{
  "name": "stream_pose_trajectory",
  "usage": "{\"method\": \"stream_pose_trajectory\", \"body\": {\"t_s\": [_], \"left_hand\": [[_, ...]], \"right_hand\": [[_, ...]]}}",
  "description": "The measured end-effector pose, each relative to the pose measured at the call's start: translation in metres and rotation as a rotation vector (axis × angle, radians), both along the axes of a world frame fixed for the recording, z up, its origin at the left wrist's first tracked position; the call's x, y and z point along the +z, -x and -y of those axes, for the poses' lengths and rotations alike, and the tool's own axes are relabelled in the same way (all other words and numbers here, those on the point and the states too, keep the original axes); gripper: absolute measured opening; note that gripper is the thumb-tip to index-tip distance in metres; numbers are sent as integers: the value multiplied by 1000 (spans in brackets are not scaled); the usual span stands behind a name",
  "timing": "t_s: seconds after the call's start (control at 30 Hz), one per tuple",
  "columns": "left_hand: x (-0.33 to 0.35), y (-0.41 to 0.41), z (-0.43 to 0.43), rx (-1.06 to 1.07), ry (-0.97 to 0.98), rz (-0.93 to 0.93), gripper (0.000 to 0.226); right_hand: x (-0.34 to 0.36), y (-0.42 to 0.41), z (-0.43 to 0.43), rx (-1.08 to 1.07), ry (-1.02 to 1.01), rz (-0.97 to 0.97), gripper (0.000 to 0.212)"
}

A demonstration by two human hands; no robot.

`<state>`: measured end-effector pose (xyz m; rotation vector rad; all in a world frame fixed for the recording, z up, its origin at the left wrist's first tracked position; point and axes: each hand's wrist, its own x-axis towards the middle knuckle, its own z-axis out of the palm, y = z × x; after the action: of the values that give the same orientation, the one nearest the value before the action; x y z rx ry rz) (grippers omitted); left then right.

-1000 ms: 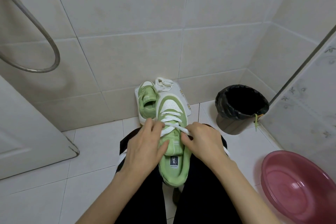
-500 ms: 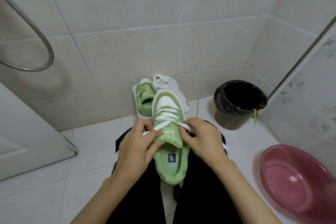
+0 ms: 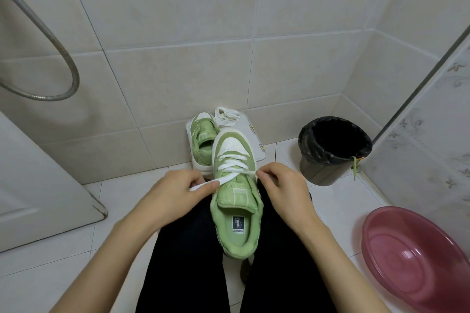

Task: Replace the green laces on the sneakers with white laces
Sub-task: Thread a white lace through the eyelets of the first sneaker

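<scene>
Light-green sneaker with white toe panel (image 3: pixel 235 193) lies along the lap, toe away, its heel sunk between the black trouser legs. Left hand (image 3: pixel 175 194): grip closed, pinching the flat white lace (image 3: pixel 225 179) drawn sideways. Right hand (image 3: pixel 282 187): grip pinched on the lace's opposite strand at the eyelet, which is largely hidden by the fingertips.
</scene>
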<state>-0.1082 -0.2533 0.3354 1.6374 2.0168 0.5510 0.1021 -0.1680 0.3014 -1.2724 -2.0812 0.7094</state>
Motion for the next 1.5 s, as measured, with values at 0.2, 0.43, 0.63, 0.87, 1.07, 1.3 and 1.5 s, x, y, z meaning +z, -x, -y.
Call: {"method": "stream_pose_trajectory", "body": {"t_s": [0.2, 0.43, 0.63, 0.87, 1.07, 1.3, 1.5], "left_hand": [[5, 18, 15, -41, 139, 246, 24], [17, -3, 26, -265, 63, 636, 13], [14, -4, 35, -281, 38, 581, 23], [3, 42, 67, -169, 32, 417, 22], [12, 8, 46, -207, -74, 412, 16], [19, 8, 43, -186, -82, 476, 19], [18, -4, 38, -233, -101, 446, 24]], "right_hand": [[1, 4, -8, -57, -135, 92, 13], [27, 18, 43, 251, 463, -225, 52], [32, 14, 31, -168, 610, -883, 22], [25, -16, 5, -458, 517, -428, 12], [48, 11, 42, 158, -86, -159, 23], [46, -1, 45, 188, 138, -250, 24], [51, 16, 60, 422, 288, -241, 17]]}}
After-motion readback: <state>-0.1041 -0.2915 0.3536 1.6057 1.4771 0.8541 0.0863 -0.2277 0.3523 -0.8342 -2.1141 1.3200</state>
